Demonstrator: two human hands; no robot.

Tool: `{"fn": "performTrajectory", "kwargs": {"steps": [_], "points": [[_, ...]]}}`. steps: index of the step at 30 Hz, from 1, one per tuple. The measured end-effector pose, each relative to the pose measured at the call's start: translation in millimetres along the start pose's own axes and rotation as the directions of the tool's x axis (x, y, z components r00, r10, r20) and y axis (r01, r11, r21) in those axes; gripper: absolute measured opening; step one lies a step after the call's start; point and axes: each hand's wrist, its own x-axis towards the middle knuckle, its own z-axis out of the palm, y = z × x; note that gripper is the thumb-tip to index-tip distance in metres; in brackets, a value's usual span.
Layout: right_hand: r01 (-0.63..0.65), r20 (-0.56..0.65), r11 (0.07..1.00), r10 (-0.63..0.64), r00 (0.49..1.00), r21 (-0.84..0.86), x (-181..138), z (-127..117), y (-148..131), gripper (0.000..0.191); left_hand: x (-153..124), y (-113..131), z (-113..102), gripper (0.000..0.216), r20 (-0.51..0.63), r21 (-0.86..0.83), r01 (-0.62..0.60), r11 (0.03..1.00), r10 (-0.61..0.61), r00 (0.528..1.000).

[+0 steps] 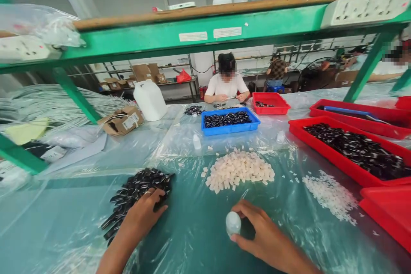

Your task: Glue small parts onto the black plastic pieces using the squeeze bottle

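On the left, my left hand reaches onto a pile of glossy black flat parts. Its thumb stands apart from the fingers, and the fingertips rest among the parts; no part shows lifted. My right hand pinches a small translucent round bottle between thumb and fingers, its round end facing up. Beyond that hand lies a heap of small cream-white blocks. Farther right is a spread of tiny white pieces.
Red trays line the right, one full of black parts. A blue tray and a small white bottle stand ahead. A white jug and cardboard box are left. A green shelf frame spans above; a person sits opposite.
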Motion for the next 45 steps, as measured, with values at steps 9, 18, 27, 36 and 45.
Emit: {"fn": "performTrajectory", "kwargs": {"steps": [9,18,27,36,45], "points": [[0.014,-0.005,1.0,-0.014,1.0,0.005,-8,-1,-6,0.019,-2,17,0,0.019,0.005,0.081,0.029,0.996,-0.03,1.0],[0.079,-0.048,0.997,-0.078,0.996,0.02,42,-29,19,0.038,-28,71,6,0.038,-0.082,-0.35,-0.288,0.891,0.277,0.957],[0.089,-0.134,0.99,-0.104,0.986,-0.112,67,-12,19,0.024,-35,99,14,0.015,-0.153,-0.589,-0.404,0.699,0.395,0.906],[0.082,0.264,0.973,-0.139,0.955,0.215,17,-26,16,0.053,-47,114,21,0.018,-0.017,-0.933,-0.118,0.34,0.287,0.958],[0.051,0.088,0.881,-0.105,0.991,0.47,13,-7,8,0.055,-56,125,4,0.041,0.099,-0.987,0.048,0.154,0.341,0.935]]}}
